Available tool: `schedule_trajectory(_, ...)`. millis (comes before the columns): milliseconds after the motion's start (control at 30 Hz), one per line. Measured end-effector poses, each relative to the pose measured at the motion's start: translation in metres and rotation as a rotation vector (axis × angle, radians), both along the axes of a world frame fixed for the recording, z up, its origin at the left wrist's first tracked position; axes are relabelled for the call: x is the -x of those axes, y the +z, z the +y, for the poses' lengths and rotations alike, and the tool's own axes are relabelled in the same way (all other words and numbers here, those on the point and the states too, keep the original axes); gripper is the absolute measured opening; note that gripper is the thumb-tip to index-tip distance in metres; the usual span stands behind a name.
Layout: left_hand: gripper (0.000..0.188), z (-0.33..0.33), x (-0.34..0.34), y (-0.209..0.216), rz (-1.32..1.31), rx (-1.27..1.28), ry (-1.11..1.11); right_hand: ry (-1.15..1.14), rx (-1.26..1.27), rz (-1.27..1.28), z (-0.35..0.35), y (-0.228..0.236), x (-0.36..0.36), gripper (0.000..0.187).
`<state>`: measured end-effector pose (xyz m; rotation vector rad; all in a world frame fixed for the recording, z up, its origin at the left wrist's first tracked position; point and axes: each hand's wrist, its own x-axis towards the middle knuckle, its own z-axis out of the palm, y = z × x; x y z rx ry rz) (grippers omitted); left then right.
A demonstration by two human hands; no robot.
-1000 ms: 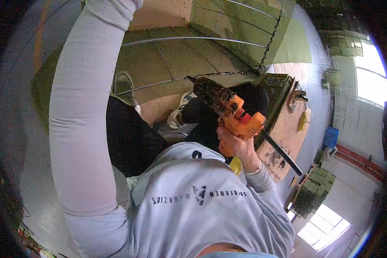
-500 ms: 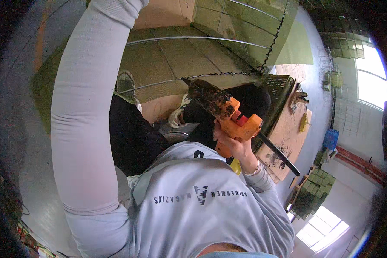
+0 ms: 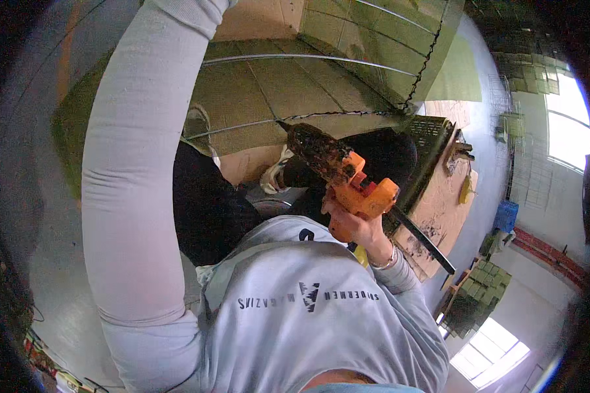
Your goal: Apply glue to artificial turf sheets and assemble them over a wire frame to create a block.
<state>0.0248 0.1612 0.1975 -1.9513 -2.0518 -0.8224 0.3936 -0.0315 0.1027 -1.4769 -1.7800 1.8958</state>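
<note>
My right hand (image 3: 353, 221) is closed around the grip of an orange caulking gun (image 3: 364, 196). Black smears coat its barrel, and its plunger rod (image 3: 423, 239) sticks out behind, toward the lower right. The dark nozzle points up and left, its tip at or very near the wire edge of a green mesh panel (image 3: 242, 85); contact is hard to judge. A bumpy black bead (image 3: 347, 113) runs along that edge, right of the tip. My left arm (image 3: 137, 164) reaches up past the top edge of the picture, where the hand is cut off.
Cardboard (image 3: 439, 226) with black stains lies to the right, beside a dark slatted crate (image 3: 429, 134). A yellow-handled tool (image 3: 467, 187) rests on the cardboard. Further right are a blue container (image 3: 506, 215) and stacked green mesh pieces (image 3: 482, 288). My dark-trousered legs flank the work.
The mesh panel and surroundings sit slightly further right in the picture. The nozzle tip is a little further left along the wire edge. My right hand keeps its hold.
</note>
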Motion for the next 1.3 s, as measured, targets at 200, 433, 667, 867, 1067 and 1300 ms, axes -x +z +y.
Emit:
schedule_trajectory(200,0.053,0.002,0.001,0.001,-0.023,0.001,-0.003,0.059,-0.115,0.041,0.003,-0.007,-0.002,0.034)
schedule_trajectory(433,0.054,0.002,-0.001,0.005,-0.026,0.071,0.007,-0.036,0.008,0.004,0.004,0.004,0.008,0.033)
schedule_trajectory(667,0.054,-0.002,-0.002,0.003,-0.03,0.058,0.02,-0.1,0.063,0.062,0.008,0.017,0.02,0.032)
schedule_trajectory(867,0.053,0.003,0.002,-0.001,-0.008,0.006,-0.009,0.062,-0.089,-0.009,0.001,0.003,0.006,0.032)
schedule_trajectory(1067,0.053,0.003,0.001,-0.002,-0.024,-0.045,-0.031,0.254,-0.299,0.109,-0.001,-0.002,0.007,0.032)
schedule_trajectory(1300,0.053,0.001,0.002,0.003,-0.005,0.022,-0.017,0.202,-0.146,0.091,-0.007,-0.005,0.01,0.033)
